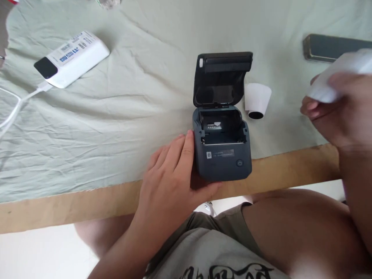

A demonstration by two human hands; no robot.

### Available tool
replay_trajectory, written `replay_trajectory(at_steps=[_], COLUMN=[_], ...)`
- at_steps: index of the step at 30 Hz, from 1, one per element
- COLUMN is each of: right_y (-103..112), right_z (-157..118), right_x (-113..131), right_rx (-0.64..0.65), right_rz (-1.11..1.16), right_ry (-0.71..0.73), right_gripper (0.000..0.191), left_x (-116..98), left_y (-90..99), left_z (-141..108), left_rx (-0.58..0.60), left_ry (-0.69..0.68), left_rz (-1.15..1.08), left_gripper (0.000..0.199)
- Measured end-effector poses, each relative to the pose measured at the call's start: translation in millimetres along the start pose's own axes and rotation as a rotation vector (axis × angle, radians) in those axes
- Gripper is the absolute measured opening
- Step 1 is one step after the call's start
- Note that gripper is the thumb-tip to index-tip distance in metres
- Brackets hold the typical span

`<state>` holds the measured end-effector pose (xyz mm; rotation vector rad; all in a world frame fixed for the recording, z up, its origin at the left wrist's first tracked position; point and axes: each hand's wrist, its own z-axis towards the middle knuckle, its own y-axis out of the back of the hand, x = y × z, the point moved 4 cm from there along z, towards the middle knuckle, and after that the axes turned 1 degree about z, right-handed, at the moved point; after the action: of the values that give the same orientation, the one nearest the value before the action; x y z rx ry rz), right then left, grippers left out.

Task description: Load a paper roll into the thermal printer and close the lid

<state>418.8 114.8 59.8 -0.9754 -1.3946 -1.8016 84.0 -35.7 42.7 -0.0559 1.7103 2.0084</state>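
Observation:
A dark blue-grey label printer point(222, 161) sits at the table's front edge with its black lid point(219, 79) raised and its paper bay exposed; I see no roll in the bay. My left hand point(171, 174) grips the printer's left side, thumb along its front. To the right of the printer, a white paper roll point(258, 97) with a dark core rests on the cloth. Off to the right, my right hand point(343, 104) is closed around a white paper-like piece point(328, 83). Motion blurs that piece, so its exact kind is unclear.
A white power bank point(84, 58) with a plugged-in white cable point(21, 101) lies at the left. A dark phone-like object point(322, 47) is at the far right, partly covered by the white piece. Wrinkled pale green cloth point(139, 89) covers the table above its wooden edge point(95, 205).

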Motion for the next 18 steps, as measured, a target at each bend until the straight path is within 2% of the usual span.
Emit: replay_trajectory(at_steps=[2,4,6,10,15,18], right_y=[1.5,7.9,15.3,24.8,27.1,28.4], right_z=[-9.9,-19.9,-24.7,-18.9,-12.5,-25.2], right_x=[-9.0,-11.9,-10.7,-19.0,-33.9,-10.6], right_rx=[-0.129,-0.208,-0.213,-0.134,0.010,-0.062], right_rz=[-0.024,-0.166,-0.368,-0.624,-0.587,-0.574], right_ry=[-0.130,-0.202,-0.170,-0.051,-0.010,0.184], right_gripper=[0.044,0.037,0.034,0.051,0.067,0.064], left_x=[-0.8,-1.0,-0.3,2.4,2.7,1.6], left_y=[-0.4,-1.2,-1.9,-0.8,3.3,3.0], left_z=[0.0,0.0,-0.1,-0.6,-1.3,-0.7], left_rx=[0.000,0.005,0.005,0.020,0.034,0.041], left_ry=[-0.002,-0.001,0.009,0.029,0.048,0.050], left_rz=[-0.007,-0.013,-0.008,-0.006,-0.025,-0.027], left_gripper=[0.081,0.081,0.083,0.089,0.089,0.087])
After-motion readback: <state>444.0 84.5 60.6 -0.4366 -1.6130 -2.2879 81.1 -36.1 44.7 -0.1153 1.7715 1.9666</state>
